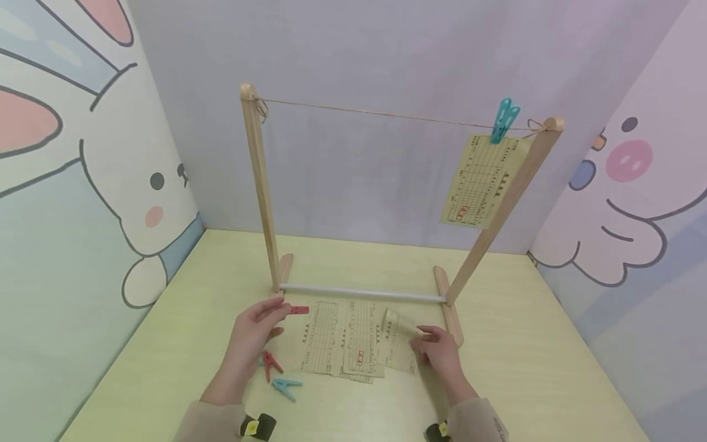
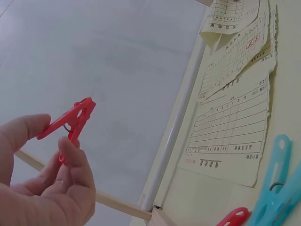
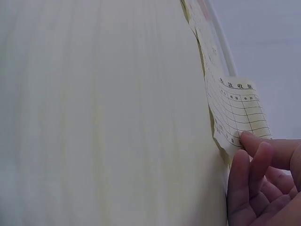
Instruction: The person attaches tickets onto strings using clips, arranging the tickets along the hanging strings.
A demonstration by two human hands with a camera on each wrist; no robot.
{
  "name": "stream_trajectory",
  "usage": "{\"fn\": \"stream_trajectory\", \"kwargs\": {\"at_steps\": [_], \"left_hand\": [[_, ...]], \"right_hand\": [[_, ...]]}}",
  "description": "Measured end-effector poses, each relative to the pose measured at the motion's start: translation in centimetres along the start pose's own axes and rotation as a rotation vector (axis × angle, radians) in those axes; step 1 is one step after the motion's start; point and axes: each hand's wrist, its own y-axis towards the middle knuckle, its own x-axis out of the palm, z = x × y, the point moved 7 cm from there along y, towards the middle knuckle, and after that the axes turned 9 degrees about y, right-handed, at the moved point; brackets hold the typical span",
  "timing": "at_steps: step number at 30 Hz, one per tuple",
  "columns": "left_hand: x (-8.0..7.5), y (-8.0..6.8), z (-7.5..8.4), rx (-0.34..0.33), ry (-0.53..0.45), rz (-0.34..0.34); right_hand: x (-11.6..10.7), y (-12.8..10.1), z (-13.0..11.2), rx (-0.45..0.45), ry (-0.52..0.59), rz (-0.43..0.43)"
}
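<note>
My left hand (image 1: 255,331) pinches a red clothespin (image 2: 77,120) by its two handles, thumb on one side and fingers on the other. Printed receipt slips (image 1: 321,336) lie overlapping on the table to the right of that hand. At the right end of the row, my right hand (image 1: 439,353) pinches the edge of one receipt (image 3: 240,110), whose far corner curls up. Another red clothespin (image 1: 270,362) and a light blue clothespin (image 1: 286,388) lie close below my left hand.
Behind the slips stands a wooden rack (image 1: 259,190) with a white bottom bar (image 1: 359,293). A string (image 1: 375,112) runs between its posts. Near the right post, a teal clothespin (image 1: 504,123) holds a hanging receipt (image 1: 479,184). Walls with cartoon animals enclose the table.
</note>
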Motion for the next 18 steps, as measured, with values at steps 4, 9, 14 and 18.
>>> {"fn": "stream_trajectory", "kwargs": {"at_steps": [4,9,14,18], "left_hand": [[0.2,-0.1,0.9,0.044,-0.053,-0.024],[0.4,0.0,1.9,0.069,-0.098,-0.047],[0.5,0.1,3.4,0.098,-0.091,-0.052],[0.6,0.1,4.6,0.112,-0.072,-0.055]], "right_hand": [[-0.1,0.0,0.0,0.010,0.000,-0.013],[-0.2,0.1,-0.1,0.017,-0.012,-0.022],[-0.3,0.0,-0.3,0.014,-0.006,-0.032],[-0.3,0.0,-0.4,0.010,0.002,-0.034]]}}
